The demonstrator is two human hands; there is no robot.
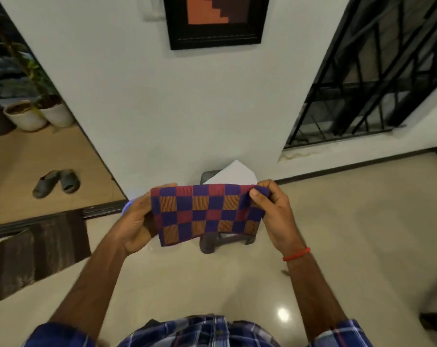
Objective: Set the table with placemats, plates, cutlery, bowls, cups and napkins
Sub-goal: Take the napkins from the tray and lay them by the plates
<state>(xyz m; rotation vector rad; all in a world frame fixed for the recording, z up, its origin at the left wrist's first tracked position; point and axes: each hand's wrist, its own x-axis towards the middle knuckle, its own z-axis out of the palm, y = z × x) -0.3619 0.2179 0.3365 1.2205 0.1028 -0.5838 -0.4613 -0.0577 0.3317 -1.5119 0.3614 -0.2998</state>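
A checkered cloth (pixel 204 214) in purple, red and orange squares hangs stretched between both my hands at chest height. My left hand (pixel 137 221) grips its left edge, with the fingers curled behind the fabric. My right hand (pixel 270 211) pinches the top right corner between thumb and fingers. Something light blue (pixel 127 206) shows behind my left hand, and I cannot tell what it is. Behind the cloth, a dark stool (pixel 209 242) carries a white sheet (pixel 233 174), both mostly hidden.
A white wall with a framed picture (pixel 216 20) stands straight ahead. A doorway on the left leads to slippers (pixel 55 182) and plant pots (pixel 27 116). A dark doormat (pixel 37 251) lies at the left. A barred window (pixel 377 78) is at the right.
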